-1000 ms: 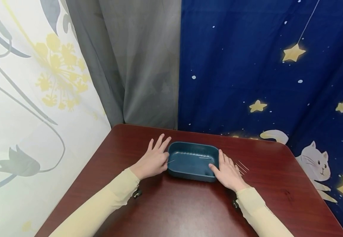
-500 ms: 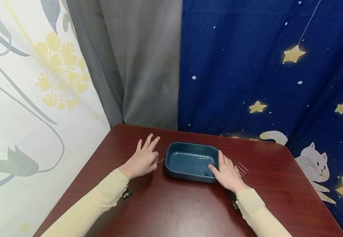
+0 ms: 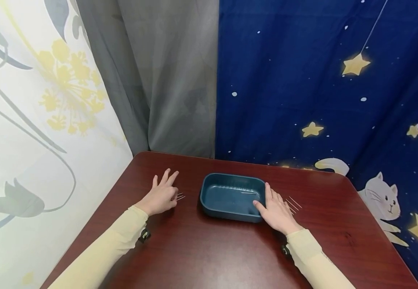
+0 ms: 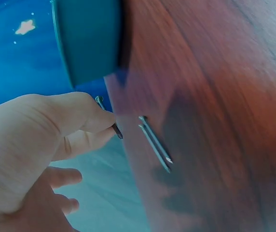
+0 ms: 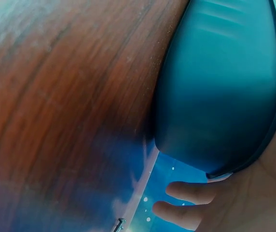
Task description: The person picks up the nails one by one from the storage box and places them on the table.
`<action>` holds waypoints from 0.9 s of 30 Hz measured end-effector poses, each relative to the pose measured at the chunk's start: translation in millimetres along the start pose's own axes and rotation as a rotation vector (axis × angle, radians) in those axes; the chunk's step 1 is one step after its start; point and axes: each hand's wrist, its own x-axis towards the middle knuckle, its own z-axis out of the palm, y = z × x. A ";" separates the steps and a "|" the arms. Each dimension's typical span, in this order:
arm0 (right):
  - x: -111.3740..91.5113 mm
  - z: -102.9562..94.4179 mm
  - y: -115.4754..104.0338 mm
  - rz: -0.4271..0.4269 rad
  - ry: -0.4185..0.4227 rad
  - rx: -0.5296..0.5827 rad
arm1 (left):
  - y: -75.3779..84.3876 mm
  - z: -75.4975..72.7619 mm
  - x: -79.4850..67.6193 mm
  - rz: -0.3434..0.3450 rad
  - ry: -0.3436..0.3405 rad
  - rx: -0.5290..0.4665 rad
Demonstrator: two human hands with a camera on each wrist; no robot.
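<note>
My left hand (image 3: 160, 198) is left of the teal plastic box (image 3: 227, 202), just above the table. Its thumb and index finger pinch a thin nail (image 4: 118, 131), while the other fingers spread away. Two more nails (image 4: 155, 149) lie side by side on the table by those fingertips. With my right hand (image 3: 277, 208) I hold the box's right end, thumb over the rim and the other fingers along the outside. Inside the box a nail (image 3: 248, 193) lies near the back wall.
Several nails (image 3: 295, 204) lie on the dark red wooden table (image 3: 216, 253) just right of my right hand. Grey and blue curtains (image 3: 180, 80) hang behind the table's far edge, and a white patterned curtain (image 3: 96, 152) runs along its left side.
My left hand has moved left, away from the box's left rim, with the nail in its fingers. The right hand stays on the box, which has barely shifted.
</note>
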 end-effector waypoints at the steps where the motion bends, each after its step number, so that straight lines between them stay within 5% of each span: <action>1: 0.2 -0.1 0.1 -0.001 0.001 0.001 | -2.2 1.5 -0.1 -0.001 -0.002 -0.005; 14: 0.8 1.6 0.5 -0.006 0.004 0.009 | -21.2 29.0 0.1 0.004 -0.035 0.037; 27: 2.6 2.0 0.8 -0.001 -0.002 0.029 | -24.7 32.8 6.9 -0.022 -0.017 0.029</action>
